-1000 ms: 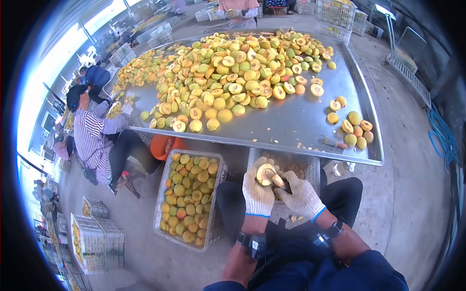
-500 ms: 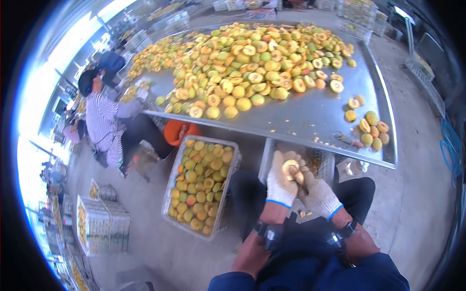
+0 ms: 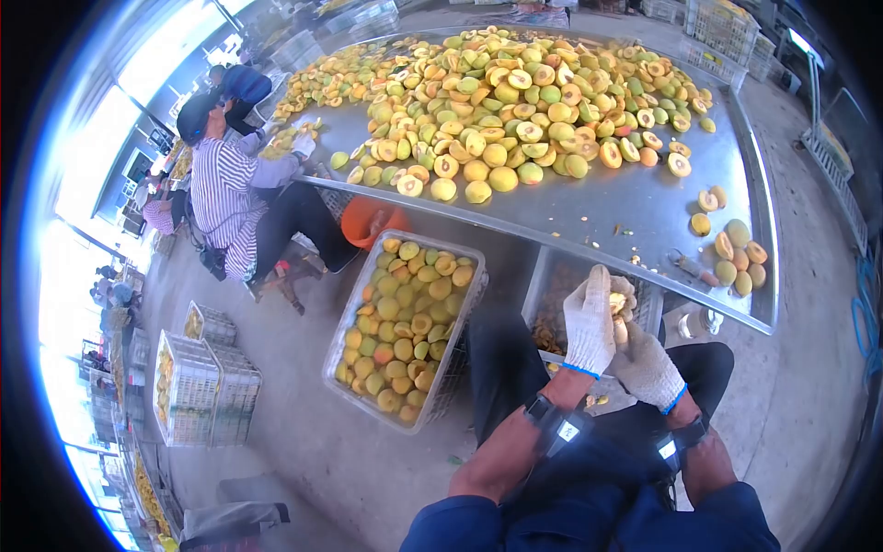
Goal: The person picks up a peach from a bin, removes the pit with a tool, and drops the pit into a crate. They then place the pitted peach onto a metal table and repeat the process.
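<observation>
My left hand (image 3: 589,324), in a white knit glove with a blue cuff edge, is closed around a halved yellow fruit (image 3: 619,302), peach- or apricot-like. Just below it, my right hand (image 3: 649,370), gloved the same way, is closed on a small tool with a tan handle (image 3: 623,333). The tool's working end meets the fruit and is hidden by my fingers. Both hands are over a crate (image 3: 531,299) of brown pits and scraps between my knees.
A metal table (image 3: 635,216) bears a large heap of halved fruit (image 3: 501,101). Near its right corner are a few fruits (image 3: 741,258) and another small tool (image 3: 692,267). A full fruit crate (image 3: 474,299), an orange bucket (image 3: 372,221) and a seated co-worker (image 3: 225,198) are to the left.
My view has swung left, so the scene sits further right. My left hand has turned, showing its back, and its fingers now cover more of the fruit.
</observation>
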The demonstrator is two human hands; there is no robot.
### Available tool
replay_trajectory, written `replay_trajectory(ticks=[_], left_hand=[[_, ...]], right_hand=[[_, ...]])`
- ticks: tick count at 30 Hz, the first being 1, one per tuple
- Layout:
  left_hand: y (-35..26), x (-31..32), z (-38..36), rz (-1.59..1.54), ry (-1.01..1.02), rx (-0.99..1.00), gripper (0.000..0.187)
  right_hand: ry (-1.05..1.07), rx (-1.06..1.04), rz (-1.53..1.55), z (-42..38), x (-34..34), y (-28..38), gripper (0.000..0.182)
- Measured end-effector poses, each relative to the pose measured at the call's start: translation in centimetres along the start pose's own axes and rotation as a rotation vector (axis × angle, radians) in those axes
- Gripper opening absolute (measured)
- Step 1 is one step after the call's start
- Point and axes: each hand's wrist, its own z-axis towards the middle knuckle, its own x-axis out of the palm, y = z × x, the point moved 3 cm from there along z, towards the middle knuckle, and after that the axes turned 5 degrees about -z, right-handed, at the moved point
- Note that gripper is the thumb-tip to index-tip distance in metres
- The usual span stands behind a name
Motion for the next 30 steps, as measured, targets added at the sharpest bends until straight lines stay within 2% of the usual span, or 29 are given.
replay_trajectory(ticks=[1, 2, 3, 5, 7, 8, 10, 12, 14, 15, 16, 17, 18, 19, 20, 24, 27, 29, 30], left_hand=[[-0.1, -0.1, 0.1, 0.002, -0.002, 0.005, 0.047], [-0.2, 0.0, 0.2, 0.034, 0.083, 0.021, 0.047], [-0.3, 0.3, 0.1, 0.066, 0.167, 0.037, 0.046], [-0.8, 0.3, 0.5, 0.104, 0.187, 0.035, 0.048], [-1.0, 0.4, 0.8, 0.152, 0.415, -0.019, 0.052], [-1.2, 0.2, 1.2, 0.152, 0.415, -0.016, 0.052], [-1.4, 0.2, 1.5, 0.27, 0.603, 0.017, 0.053], [-1.9, -0.4, 1.9, 0.283, 0.61, 0.018, 0.051], [-2.0, -0.3, 2.0, 0.279, 0.664, 0.059, 0.047], [-2.4, -0.2, 1.5, 0.217, 0.622, 0.005, 0.046], [-2.4, -0.4, 1.8, 0.314, 0.685, 0.165, 0.047], [-1.4, -0.8, 1.9, 0.174, 0.617, 0.027, 0.057], [-1.0, -1.1, 2.0, 0.13, 0.585, -0.021, 0.059], [-0.9, -1.5, 2.0, 0.093, 0.541, -0.064, 0.06], [-0.8, -1.8, 2.0, 0.093, 0.548, -0.068, 0.06], [-0.9, -1.4, 1.6, -0.018, 0.659, -0.19, 0.061], [-0.5, -1.3, 1.7, -0.07, 0.718, -0.261, 0.061], [0.1, -1.5, 1.7, -0.117, 0.74, -0.304, 0.06], [0.5, -2.0, 2.1, -0.177, 0.525, -0.321, 0.057]], right_hand=[[0.052, 0.077, 0.073, -0.2, -0.2, 0.5, 0.041], [0.105, 0.156, 0.144, -0.3, -0.3, 0.7, 0.035], [0.108, 0.155, 0.145, -0.3, -0.2, 0.8, 0.035], [0.077, 0.165, 0.161, -0.4, -0.2, 0.9, 0.025], [0.119, 0.201, 0.2, -0.5, -0.3, 1.2, 0.021], [0.156, 0.237, 0.238, -0.5, -0.3, 1.2, 0.018], [0.217, 0.244, 0.296, -0.4, -0.6, 0.3, 0.024], [0.269, 0.254, 0.356, 0.0, 0.1, -0.8, 0.031], [0.285, 0.337, 0.307, 0.3, -0.1, -2.4, 0.029], [0.316, 0.352, 0.34, 0.3, -0.2, -1.7, 0.023], [0.338, 0.354, 0.385, 0.3, -0.1, -1.4, 0.021], [0.366, 0.351, 0.43, 0.3, -0.3, -1.6, 0.019], [0.337, 0.356, 0.425, 0.5, -0.7, -2.7, 0.019], [0.399, 0.351, 0.515, 0.6, -0.2, -3.6, 0.017], [0.468, 0.342, 0.606, 0.8, 0.2, -4.2, 0.016], [0.515, 0.391, 0.611, 0.9, -0.1, -4.8, 0.012], [0.56, 0.375, 0.78, 1.0, 0.0, -5.3, 0.013], [0.674, 0.423, 0.987, 0.7, 0.4, -6.0, 0.013], [0.671, 0.422, 0.986, 0.8, 0.5, -6.3, 0.013]])
